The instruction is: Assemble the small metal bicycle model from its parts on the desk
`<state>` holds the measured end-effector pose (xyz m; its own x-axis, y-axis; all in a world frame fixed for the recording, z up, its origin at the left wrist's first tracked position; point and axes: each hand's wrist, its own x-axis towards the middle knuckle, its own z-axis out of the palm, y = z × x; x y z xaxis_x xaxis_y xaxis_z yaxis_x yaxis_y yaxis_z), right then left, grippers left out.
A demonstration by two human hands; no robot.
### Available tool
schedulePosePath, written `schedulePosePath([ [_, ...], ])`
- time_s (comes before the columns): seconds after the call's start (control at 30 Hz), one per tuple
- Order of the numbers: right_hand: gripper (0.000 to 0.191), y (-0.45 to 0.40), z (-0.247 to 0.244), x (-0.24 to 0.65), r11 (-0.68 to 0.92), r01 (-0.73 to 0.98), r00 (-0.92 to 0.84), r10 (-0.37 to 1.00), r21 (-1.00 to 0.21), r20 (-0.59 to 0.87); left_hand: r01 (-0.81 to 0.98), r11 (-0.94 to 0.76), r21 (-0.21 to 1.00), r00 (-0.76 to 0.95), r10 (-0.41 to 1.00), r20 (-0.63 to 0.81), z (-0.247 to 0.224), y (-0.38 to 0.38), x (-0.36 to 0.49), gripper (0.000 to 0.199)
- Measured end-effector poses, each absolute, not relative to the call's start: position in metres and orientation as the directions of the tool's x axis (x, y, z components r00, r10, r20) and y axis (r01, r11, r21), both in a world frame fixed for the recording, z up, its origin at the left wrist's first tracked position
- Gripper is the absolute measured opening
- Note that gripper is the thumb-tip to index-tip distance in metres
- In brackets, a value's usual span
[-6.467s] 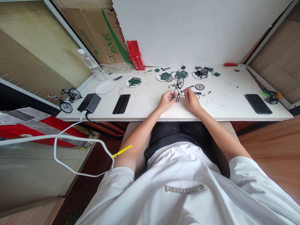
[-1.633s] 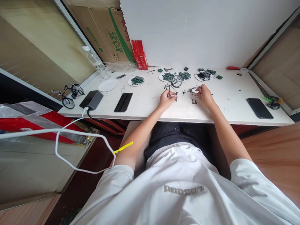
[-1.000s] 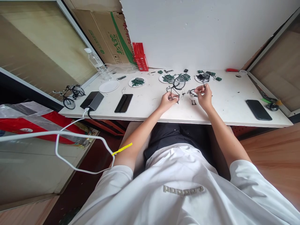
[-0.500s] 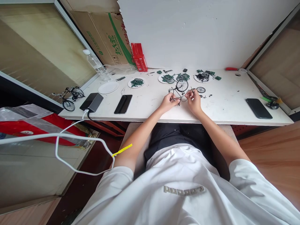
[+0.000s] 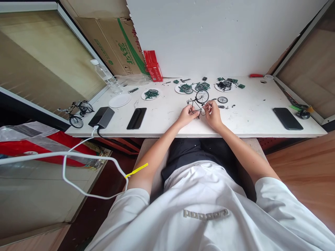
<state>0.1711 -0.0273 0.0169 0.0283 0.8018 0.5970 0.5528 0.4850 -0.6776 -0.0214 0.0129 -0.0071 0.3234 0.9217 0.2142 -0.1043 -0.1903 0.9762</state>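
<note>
A part-built model bicycle (image 5: 197, 100) sits between both hands, over the white tabletop (image 5: 164, 122), its one fitted wheel (image 5: 202, 97) on the side away from the body. The left hand (image 5: 187, 114) is clamped on the frame's near end, presumably to steady it and keep the wheel clear of the fingers. The right hand (image 5: 212, 113), just beside the bicycle's right side, has thumb and fingertips pinched together on a thin dark part (image 5: 209, 103), likely because it is too slight for a fuller grip; exactly what it is cannot be told.

One loose spoked wheel (image 5: 222, 99) lies just right of the bicycle, perhaps for easy reach, with several tiny dark pieces around it. Counting outward, there appear to be five white plates: two with green parts directly beyond the bicycle, one with black parts (image 5: 225, 85) beyond it to the right, one with green parts (image 5: 151, 93) to its left, and one (image 5: 119, 101) farther left. The parts seem sorted by colour. Two phones flank the bicycle, one left (image 5: 136, 118), one far right (image 5: 288, 118), probably to leave working room. One two-wheeled model bicycle (image 5: 76, 113) stands at its far left, beyond one grey power adapter (image 5: 101, 117).
</note>
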Motion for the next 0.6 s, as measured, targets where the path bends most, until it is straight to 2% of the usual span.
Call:
schedulePosePath([
  [0.4, 0.022, -0.018, 0.005, 0.174, 0.635, 0.474, -0.001, 0.693, -0.610, 0.721, -0.093, -0.134, 0.987, 0.311, 0.938, 0.157, 0.001, 0.009, -0.022, 0.057],
  [0.6, 0.028, -0.017, 0.004, 0.174, 0.627, 0.437, 0.022, 0.710, -0.645, 0.704, -0.058, -0.108, 0.992, 0.319, 0.940, 0.121, 0.007, 0.006, -0.022, 0.053],
])
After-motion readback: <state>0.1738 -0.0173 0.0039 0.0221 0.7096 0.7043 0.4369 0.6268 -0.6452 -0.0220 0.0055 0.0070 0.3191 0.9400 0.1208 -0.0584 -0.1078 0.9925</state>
